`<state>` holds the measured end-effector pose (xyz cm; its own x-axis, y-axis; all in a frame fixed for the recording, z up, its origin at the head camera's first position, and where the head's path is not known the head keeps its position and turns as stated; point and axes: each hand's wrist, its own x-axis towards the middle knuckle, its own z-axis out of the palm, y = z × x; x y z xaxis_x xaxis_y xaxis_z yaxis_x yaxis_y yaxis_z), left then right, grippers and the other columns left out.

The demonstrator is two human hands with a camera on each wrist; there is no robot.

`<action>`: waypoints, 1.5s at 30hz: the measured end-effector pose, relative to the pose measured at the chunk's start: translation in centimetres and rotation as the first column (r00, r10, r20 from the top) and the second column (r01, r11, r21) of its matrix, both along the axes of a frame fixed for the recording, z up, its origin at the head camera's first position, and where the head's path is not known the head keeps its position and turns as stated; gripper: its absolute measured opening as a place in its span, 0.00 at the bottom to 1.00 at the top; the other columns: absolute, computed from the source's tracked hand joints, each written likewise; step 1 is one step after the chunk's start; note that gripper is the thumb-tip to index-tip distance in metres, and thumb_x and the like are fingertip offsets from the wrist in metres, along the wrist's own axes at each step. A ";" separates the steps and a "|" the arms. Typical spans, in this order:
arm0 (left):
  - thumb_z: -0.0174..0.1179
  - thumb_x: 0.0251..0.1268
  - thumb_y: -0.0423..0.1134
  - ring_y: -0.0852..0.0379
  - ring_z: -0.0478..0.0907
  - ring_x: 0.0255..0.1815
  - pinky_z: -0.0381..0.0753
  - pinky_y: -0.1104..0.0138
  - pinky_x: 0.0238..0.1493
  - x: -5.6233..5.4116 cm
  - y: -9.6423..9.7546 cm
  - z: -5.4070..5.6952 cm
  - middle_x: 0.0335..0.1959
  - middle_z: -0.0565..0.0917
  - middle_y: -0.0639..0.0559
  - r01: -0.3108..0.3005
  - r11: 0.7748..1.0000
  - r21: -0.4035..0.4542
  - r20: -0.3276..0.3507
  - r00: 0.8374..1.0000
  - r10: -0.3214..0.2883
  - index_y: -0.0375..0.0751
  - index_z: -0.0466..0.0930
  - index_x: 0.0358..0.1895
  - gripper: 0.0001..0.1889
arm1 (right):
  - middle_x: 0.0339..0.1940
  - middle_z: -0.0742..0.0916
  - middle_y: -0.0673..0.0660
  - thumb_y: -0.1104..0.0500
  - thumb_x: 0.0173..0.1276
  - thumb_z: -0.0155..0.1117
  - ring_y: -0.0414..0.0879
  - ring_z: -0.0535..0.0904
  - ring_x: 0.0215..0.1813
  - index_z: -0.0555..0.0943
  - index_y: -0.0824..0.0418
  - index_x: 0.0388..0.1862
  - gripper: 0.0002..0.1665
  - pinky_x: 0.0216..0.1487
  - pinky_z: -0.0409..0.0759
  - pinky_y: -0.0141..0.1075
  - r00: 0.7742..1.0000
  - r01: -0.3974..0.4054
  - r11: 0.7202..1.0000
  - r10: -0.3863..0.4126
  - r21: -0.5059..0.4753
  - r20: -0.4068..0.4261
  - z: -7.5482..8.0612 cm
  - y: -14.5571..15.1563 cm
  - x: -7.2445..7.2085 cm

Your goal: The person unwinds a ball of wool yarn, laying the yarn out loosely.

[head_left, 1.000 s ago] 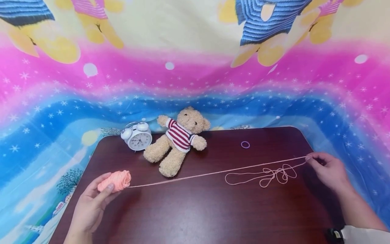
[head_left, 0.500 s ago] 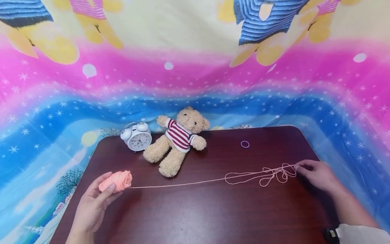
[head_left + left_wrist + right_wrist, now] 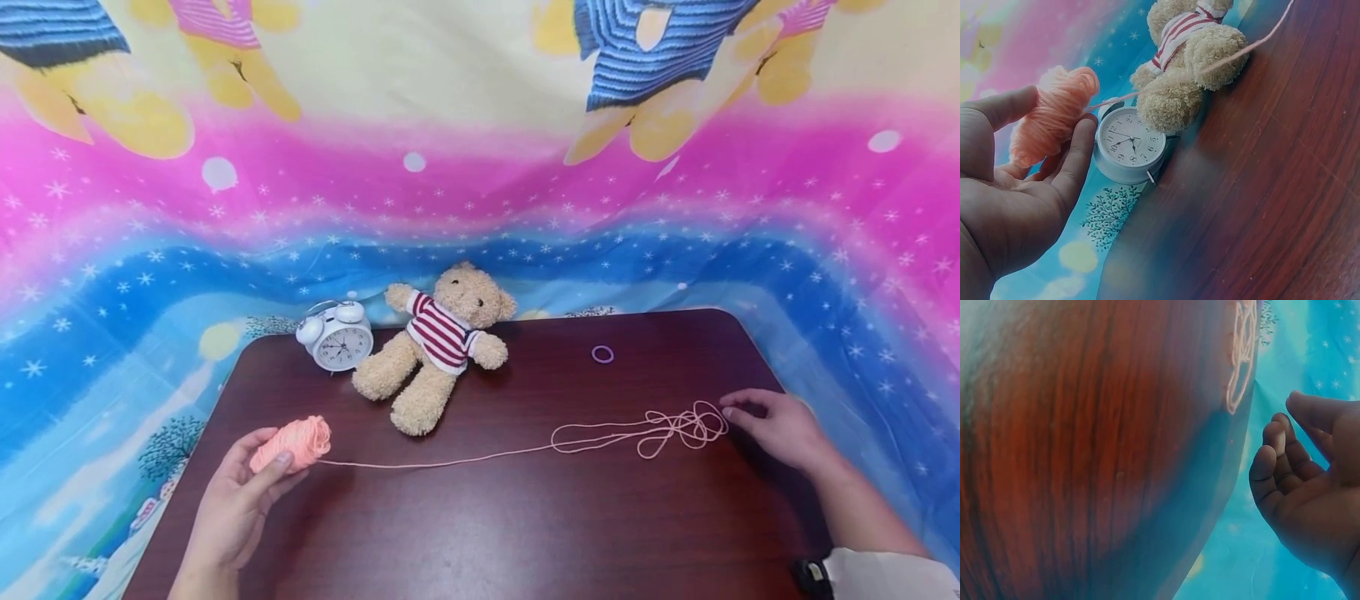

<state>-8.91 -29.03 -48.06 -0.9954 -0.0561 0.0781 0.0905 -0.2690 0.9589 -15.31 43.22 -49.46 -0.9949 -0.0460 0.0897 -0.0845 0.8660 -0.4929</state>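
One yarn bundle (image 3: 297, 440), soft peach, oblong, many-stranded

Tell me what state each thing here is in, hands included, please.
Left hand: gripping the yarn ball
Right hand: holding nothing visible
Yarn ball: wound, one strand trailing out
Strand: loosely looped near the right hand
Teddy bear: dressed, leaning back
Alarm clock: standing upright
Purple ring: lying flat

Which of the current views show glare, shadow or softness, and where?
Head: pale glare on the near middle of the tabletop. Left wrist: left hand dim, yet strands on the ball of yarn and numerals on the alarm clock stay legible. Right wrist: right hand underlit, bluish-dark shadow along the tabletop's edge, whitish haze at upper left.
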 end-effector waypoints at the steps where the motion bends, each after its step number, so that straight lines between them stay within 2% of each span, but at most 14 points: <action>1: 0.51 0.77 0.20 0.58 0.87 0.44 0.89 0.59 0.49 0.0 0.1 0.0 0.54 0.83 0.50 0.000 1.000 0.006 0.001 1.000 0.000 0.38 0.68 0.62 0.17 | 0.47 0.90 0.61 0.50 0.75 0.67 0.58 0.81 0.50 0.88 0.55 0.52 0.14 0.40 0.74 0.36 1.000 0.000 1.000 0.000 -0.002 -0.003 0.1 -0.2 0.0; 9: 0.52 0.76 0.21 0.60 0.86 0.42 0.88 0.62 0.50 -0.2 0.9 0.1 0.46 0.85 0.53 -0.010 1.000 -0.011 0.036 0.999 0.010 0.40 0.68 0.58 0.15 | 0.46 0.90 0.59 0.48 0.75 0.68 0.48 0.78 0.38 0.88 0.54 0.53 0.15 0.36 0.74 0.36 0.999 0.004 1.000 -0.004 0.004 -0.031 1.2 -2.4 0.1; 14: 0.54 0.76 0.23 0.63 0.85 0.42 0.86 0.68 0.48 -0.4 1.5 0.2 0.41 0.84 0.56 -0.019 0.999 -0.046 0.074 0.997 0.023 0.40 0.64 0.56 0.14 | 0.45 0.90 0.58 0.48 0.76 0.67 0.48 0.77 0.38 0.86 0.56 0.56 0.17 0.35 0.72 0.36 1.000 -0.005 0.998 0.004 -0.059 -0.007 1.8 -4.5 0.0; 19: 0.54 0.76 0.23 0.63 0.84 0.43 0.85 0.70 0.48 -0.6 2.2 0.3 0.44 0.83 0.56 -0.005 1.000 -0.026 0.068 0.998 0.007 0.39 0.61 0.58 0.16 | 0.45 0.90 0.56 0.48 0.76 0.67 0.46 0.78 0.35 0.86 0.55 0.57 0.18 0.32 0.74 0.35 0.999 -0.035 0.992 0.036 -0.121 0.004 2.4 -7.3 -0.2; 23: 0.53 0.76 0.22 0.62 0.84 0.47 0.85 0.69 0.50 -0.9 2.7 0.6 0.52 0.82 0.54 0.037 0.999 -0.013 0.053 0.998 -0.037 0.40 0.60 0.65 0.21 | 0.41 0.89 0.53 0.50 0.75 0.69 0.45 0.80 0.36 0.86 0.54 0.55 0.15 0.33 0.76 0.35 0.998 -0.068 0.983 0.068 -0.169 -0.003 2.3 -9.6 -0.5; 28: 0.51 0.77 0.23 0.61 0.83 0.53 0.85 0.69 0.53 -1.4 3.3 0.8 0.59 0.81 0.52 0.124 0.991 -0.055 0.025 0.992 -0.123 0.39 0.62 0.73 0.25 | 0.41 0.89 0.48 0.54 0.73 0.70 0.43 0.82 0.39 0.88 0.54 0.53 0.12 0.39 0.79 0.35 0.993 -0.114 0.975 0.110 -0.192 -0.035 1.8 -12.2 -0.9; 33: 0.49 0.77 0.23 0.60 0.84 0.52 0.85 0.69 0.53 -1.5 4.1 0.8 0.55 0.83 0.50 0.176 0.983 -0.045 0.010 0.984 -0.176 0.37 0.69 0.69 0.21 | 0.43 0.89 0.47 0.56 0.72 0.72 0.43 0.79 0.39 0.88 0.54 0.51 0.11 0.40 0.78 0.35 0.988 -0.156 0.957 0.151 -0.245 -0.039 1.4 -14.9 -1.3; 34: 0.49 0.77 0.23 0.60 0.84 0.51 0.85 0.68 0.53 -1.5 4.3 0.9 0.54 0.84 0.50 0.184 0.982 -0.040 0.009 0.983 -0.184 0.36 0.69 0.68 0.20 | 0.43 0.88 0.47 0.57 0.72 0.72 0.43 0.79 0.36 0.88 0.54 0.51 0.10 0.37 0.78 0.35 0.986 -0.168 0.949 0.164 -0.267 -0.037 1.3 -15.5 -1.3; 40: 0.50 0.78 0.24 0.60 0.83 0.51 0.85 0.67 0.51 -1.6 5.0 1.1 0.53 0.84 0.49 0.226 0.972 -0.071 0.004 0.974 -0.226 0.33 0.65 0.70 0.21 | 0.41 0.88 0.45 0.60 0.70 0.73 0.41 0.78 0.33 0.89 0.55 0.48 0.09 0.35 0.79 0.33 0.971 -0.241 0.917 0.231 -0.319 -0.070 0.6 -18.7 -1.5; 41: 0.50 0.78 0.24 0.60 0.82 0.50 0.85 0.67 0.51 -1.6 5.1 1.1 0.53 0.84 0.49 0.230 0.970 -0.078 0.006 0.973 -0.230 0.32 0.65 0.70 0.21 | 0.41 0.88 0.44 0.60 0.70 0.73 0.41 0.78 0.36 0.89 0.55 0.48 0.09 0.37 0.78 0.33 0.967 -0.253 0.913 0.241 -0.319 -0.077 0.5 -19.2 -1.5; 45: 0.50 0.78 0.25 0.59 0.83 0.49 0.84 0.67 0.49 -1.5 5.6 1.2 0.51 0.85 0.48 0.249 0.964 -0.091 0.016 0.968 -0.249 0.32 0.64 0.70 0.21 | 0.40 0.87 0.43 0.60 0.69 0.73 0.41 0.79 0.35 0.89 0.54 0.48 0.09 0.37 0.79 0.33 0.959 -0.282 0.891 0.276 -0.356 -0.068 0.1 -21.4 -1.5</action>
<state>-10.45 -23.45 -46.81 -0.9774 0.2005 0.0673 0.0278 -0.1936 0.9807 -16.82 21.83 -49.32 -0.9442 -0.2834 0.1679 -0.3068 0.5708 -0.7616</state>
